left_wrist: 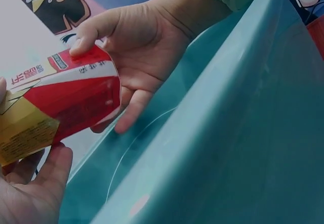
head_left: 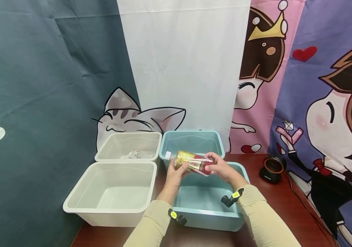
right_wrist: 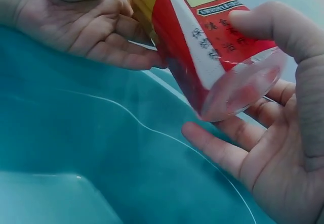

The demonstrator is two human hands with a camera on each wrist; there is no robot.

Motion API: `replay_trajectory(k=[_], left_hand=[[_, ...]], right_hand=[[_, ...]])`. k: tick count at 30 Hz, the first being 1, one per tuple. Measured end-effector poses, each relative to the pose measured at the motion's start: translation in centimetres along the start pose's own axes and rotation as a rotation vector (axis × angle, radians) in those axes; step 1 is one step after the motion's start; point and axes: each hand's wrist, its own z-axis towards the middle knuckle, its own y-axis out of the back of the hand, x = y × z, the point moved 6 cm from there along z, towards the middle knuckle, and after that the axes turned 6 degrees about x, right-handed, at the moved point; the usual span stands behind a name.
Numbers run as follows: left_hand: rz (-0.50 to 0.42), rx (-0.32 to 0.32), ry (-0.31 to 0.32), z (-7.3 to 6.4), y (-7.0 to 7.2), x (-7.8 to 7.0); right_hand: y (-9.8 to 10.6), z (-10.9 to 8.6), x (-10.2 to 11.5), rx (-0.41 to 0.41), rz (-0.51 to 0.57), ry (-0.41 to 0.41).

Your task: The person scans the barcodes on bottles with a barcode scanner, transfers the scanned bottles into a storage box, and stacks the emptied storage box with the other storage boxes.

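Both hands hold a clear plastic bottle (head_left: pixel 191 162) with a red and yellow label, above the near blue bin (head_left: pixel 208 219). Its white cap points left and its clear base faces right. My left hand (head_left: pixel 175 178) supports the cap half from below, the thumb along the label. At the base end, my right hand (head_left: pixel 223 168) pinches the bottle; in the right wrist view its thumb (right_wrist: pixel 258 24) lies on the red label and the fingers are under the base. The left wrist view shows the bottle's red and white panel (left_wrist: pixel 86 90) close up.
Behind the near bin stands a second blue bin (head_left: pixel 191 135). To the left are two off-white bins, a near one (head_left: pixel 111 216) and a far one (head_left: pixel 126 135) with a clear bottle (head_left: pixel 141 154) lying in it. A black corded device (head_left: pixel 271 169) sits on the brown table (head_left: pixel 290 212) at right.
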Motion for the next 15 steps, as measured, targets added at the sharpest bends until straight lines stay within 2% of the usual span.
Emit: replay_trajectory(k=[5,8,12,15], left_hand=[[0.039,-0.044,-0.012,-0.1,0.3,-0.1],[0.064,-0.049,-0.012,-0.1,0.4,-0.2],[0.078,0.006,-0.001,-0.1,0.1,-0.3],[0.101,0.071,0.009,-0.2,-0.3,-0.4]], right_hand=[[-0.7,0.0,0.0,0.111,-0.088,-0.017],[-1.1,-0.1,0.0,0.179,-0.094,-0.027],[-1.3,-0.1,-0.2,0.232,-0.052,-0.037],[-1.2,-0.1,-0.3,0.237,-0.043,-0.035]])
